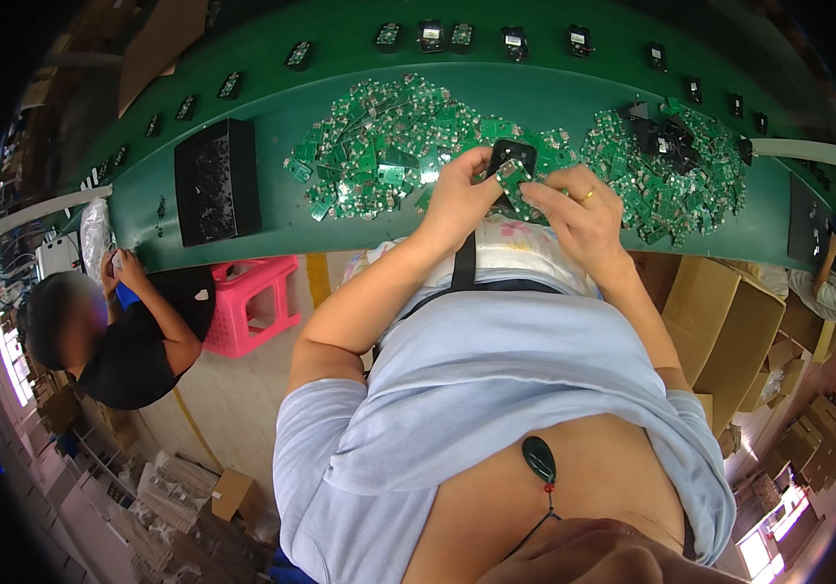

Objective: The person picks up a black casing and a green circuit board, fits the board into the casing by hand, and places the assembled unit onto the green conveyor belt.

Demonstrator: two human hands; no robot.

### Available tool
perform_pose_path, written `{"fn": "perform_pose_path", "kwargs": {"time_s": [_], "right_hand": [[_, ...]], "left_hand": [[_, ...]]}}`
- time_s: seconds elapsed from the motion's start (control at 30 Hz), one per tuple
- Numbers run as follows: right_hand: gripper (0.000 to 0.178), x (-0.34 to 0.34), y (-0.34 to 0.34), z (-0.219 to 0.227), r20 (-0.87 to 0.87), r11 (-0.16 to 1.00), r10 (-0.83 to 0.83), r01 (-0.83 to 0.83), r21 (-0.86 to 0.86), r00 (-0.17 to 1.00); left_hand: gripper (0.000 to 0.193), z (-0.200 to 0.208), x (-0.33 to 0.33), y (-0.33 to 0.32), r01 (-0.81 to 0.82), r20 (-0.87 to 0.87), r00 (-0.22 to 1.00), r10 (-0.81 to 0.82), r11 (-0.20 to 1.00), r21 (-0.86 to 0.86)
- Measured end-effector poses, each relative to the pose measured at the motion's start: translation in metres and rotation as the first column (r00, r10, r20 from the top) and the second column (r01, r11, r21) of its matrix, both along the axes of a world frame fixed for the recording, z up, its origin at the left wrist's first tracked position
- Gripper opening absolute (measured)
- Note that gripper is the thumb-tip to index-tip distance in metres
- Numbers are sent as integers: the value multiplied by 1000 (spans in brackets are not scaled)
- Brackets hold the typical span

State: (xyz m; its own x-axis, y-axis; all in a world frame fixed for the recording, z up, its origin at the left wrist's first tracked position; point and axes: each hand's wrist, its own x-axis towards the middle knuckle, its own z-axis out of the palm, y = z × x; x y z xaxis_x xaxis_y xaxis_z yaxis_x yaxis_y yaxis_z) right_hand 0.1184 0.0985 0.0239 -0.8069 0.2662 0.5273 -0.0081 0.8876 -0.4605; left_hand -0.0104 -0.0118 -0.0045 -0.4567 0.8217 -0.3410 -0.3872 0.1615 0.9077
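Note:
Close to the table's near edge, my left hand (459,200) is closed around a black plastic casing (513,152), its fingers on the left side. A small green circuit board (510,177) lies over the casing's lower part, between my two hands. My right hand (583,212) pinches that board's right side with thumb and fingers. Whether the board sits inside the casing or just over it, I cannot tell. Right behind my hands spreads a heap of loose green circuit boards (364,141), with another heap (710,190) to the right, topped by several black pieces.
A black bin (254,180) with small dark parts stands left on the green table (282,107). Along the far green strip (340,49) sit several black casings (513,42). A person (136,331) works at the left, near a pink stool (243,302). Cardboard boxes (715,316) stand at the right.

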Motion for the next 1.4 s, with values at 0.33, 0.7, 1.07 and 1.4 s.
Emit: {"fn": "perform_pose_path", "kwargs": {"time_s": [0.33,0.7,1.07,1.4], "right_hand": [[10,-14,10,-3,-46,980,-112,103,-168,993],[12,-25,28,-5,101,994,-32,42,-100,994],[35,-43,45,-42,216,714,-148,256,-651,965],[26,-104,144,-133,403,600,-237,460,-654,884]], "left_hand": [[35,8,2,6,4,144,989,-18,996,93],[26,6,-5,20,8,-106,994,-17,997,-80],[17,-22,-33,61,-24,-170,985,-2,988,-152],[29,-96,-128,154,-67,-960,256,114,993,100]]}}
